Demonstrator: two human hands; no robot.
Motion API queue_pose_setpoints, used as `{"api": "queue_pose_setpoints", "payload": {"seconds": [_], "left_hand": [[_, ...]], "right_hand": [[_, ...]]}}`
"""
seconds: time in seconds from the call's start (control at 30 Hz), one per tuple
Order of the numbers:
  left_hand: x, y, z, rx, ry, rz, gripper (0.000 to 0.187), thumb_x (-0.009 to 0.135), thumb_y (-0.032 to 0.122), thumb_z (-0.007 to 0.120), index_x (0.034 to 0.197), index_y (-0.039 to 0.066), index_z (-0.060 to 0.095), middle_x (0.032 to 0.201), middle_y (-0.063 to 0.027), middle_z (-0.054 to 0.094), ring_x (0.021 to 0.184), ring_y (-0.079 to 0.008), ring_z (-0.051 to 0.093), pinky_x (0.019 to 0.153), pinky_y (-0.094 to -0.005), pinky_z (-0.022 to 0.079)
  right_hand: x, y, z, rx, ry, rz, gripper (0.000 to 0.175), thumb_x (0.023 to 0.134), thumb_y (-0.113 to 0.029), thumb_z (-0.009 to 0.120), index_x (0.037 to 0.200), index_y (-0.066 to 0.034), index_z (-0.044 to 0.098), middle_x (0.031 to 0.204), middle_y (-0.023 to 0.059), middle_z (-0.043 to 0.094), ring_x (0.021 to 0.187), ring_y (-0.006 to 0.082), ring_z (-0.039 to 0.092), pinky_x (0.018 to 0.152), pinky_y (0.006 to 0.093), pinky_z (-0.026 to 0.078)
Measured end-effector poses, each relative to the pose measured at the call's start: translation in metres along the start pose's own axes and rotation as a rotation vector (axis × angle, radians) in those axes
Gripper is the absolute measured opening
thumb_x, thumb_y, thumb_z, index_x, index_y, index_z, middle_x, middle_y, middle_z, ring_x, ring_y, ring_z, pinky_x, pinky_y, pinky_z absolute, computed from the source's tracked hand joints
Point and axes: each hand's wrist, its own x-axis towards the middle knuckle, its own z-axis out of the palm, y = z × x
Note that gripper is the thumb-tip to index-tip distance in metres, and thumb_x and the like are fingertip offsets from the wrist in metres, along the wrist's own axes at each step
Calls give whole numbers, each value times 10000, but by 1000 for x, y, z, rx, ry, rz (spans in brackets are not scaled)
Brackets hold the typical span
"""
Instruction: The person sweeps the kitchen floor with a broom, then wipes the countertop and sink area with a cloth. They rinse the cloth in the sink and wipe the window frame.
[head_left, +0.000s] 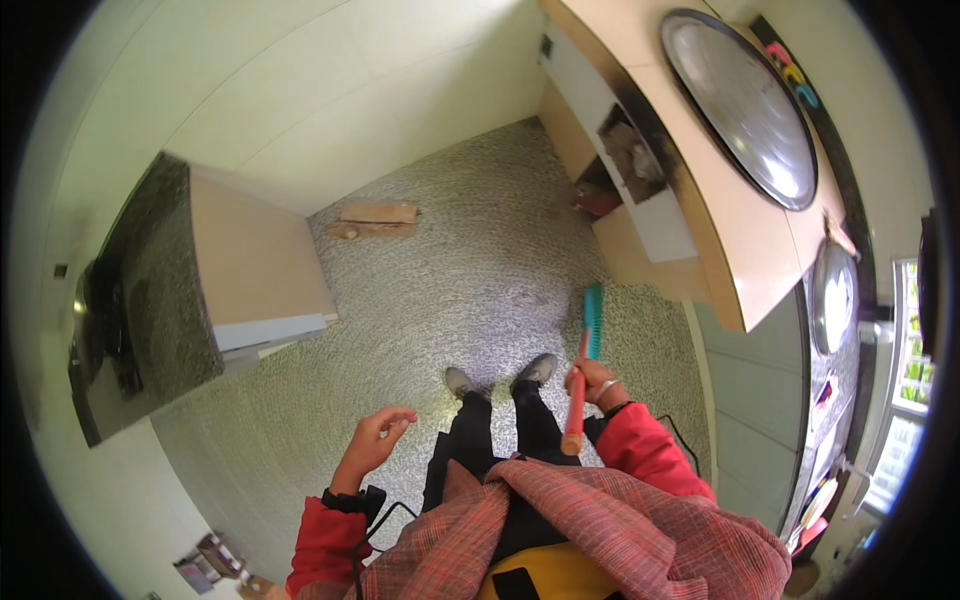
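My right hand (596, 381) is wrapped around the red handle (575, 416) of a broom or brush. Its teal bristle head (592, 319) points forward, just above or on the speckled floor, I cannot tell which. The bare wooden end of the handle faces back towards my body. On the other side, my left hand (373, 442) hangs in the air with fingers loosely bent and holds nothing. Between the hands, my two shoes (535, 370) stand on the speckled floor (465, 285).
Flat brown pieces (379, 214), perhaps wood or cardboard, lie on the floor by the wall. At right stands a tiled stove (765, 277) with a sooty fire opening (634, 154) and a large metal lid (739, 109). A dark stone-topped counter (161, 300) juts out at left.
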Motion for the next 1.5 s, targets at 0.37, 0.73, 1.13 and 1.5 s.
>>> {"api": "queue_pose_setpoints", "payload": {"seconds": [0.37, 0.73, 1.13, 1.5], "left_hand": [[56, -57, -29, 91, 58, 406, 327, 892, 153, 631, 1196, 35, 607, 1095, -154, 658, 1007, -303, 654, 866, -360, 525], [113, -80, 1, 366, 256, 334, 565, 844, 64, 559, 1394, 83, 431, 1380, -196, 477, 987, -411, 646, 832, -465, 542], [298, -85, 134, 93, 377, 302, 90, 878, 103, 511, 931, 30, 506, 868, -194, 579, 772, -420, 622, 608, -505, 468], [390, 89, 159, 126, 412, 707, 287, 808, 211, 696, 921, 20, 515, 862, -183, 548, 752, -392, 610, 623, -472, 491]], "right_hand": [[-88, 32, 170, 96, -432, 481, 320, 997, -199, 471, 692, -110, 432, 563, -39, 425, 467, 67, 421, 442, 220, 364], [-91, 109, 294, -266, -366, 786, 189, 1018, -155, 433, 1058, 20, 493, 697, -22, 432, 487, 24, 408, 419, 187, 360], [-176, -42, 295, -754, 25, 318, 257, 986, -108, 485, 1214, 12, 472, 674, -45, 415, 506, 23, 404, 387, 168, 304], [-311, -92, 341, -1739, -386, -641, 300, 976, -185, 566, 1189, 27, 563, 955, 113, 657, 865, 152, 626, 823, 280, 488]]}}
